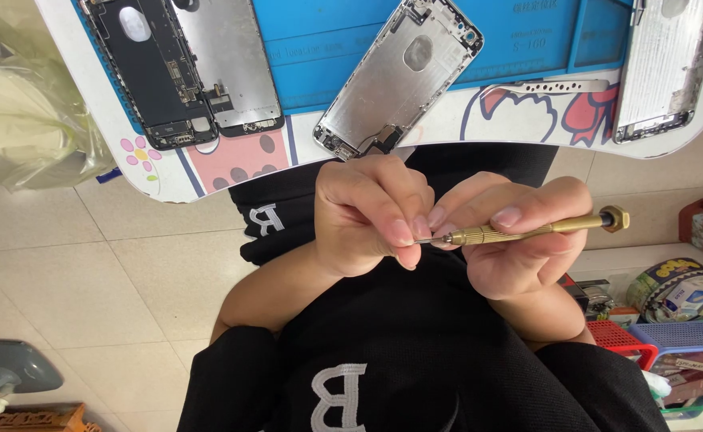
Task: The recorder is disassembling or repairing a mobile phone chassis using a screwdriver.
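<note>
Below the near edge of the worktop [167, 180], over your lap, both hands are together on a brass precision screwdriver [527, 230]. Your right hand [519, 248] is wrapped around the knurled shaft, thumb on top, with the hexagonal cap pointing right. Your left hand [367, 212] pinches at the tip end, fingertips closed on the bit where it enters the collar. Whether the bit is seated I cannot tell; the fingers cover it.

Judgement: the step in hand looks like fitting or adjusting the bit. Keep the shaft level and steady with the right hand, and let only the left fingertips turn or press. Push straight along the axis, not at an angle, or the bit may sit crooked. Working over the lap risks dropping a small part onto the floor; move it above the blue mat [343, 40].

On the worktop lie an opened phone [183, 68] at far left, a bare silver housing [399, 76] in the middle, metal tweezers [551, 86] just right of it, and another housing [663, 68] at far right.
</note>
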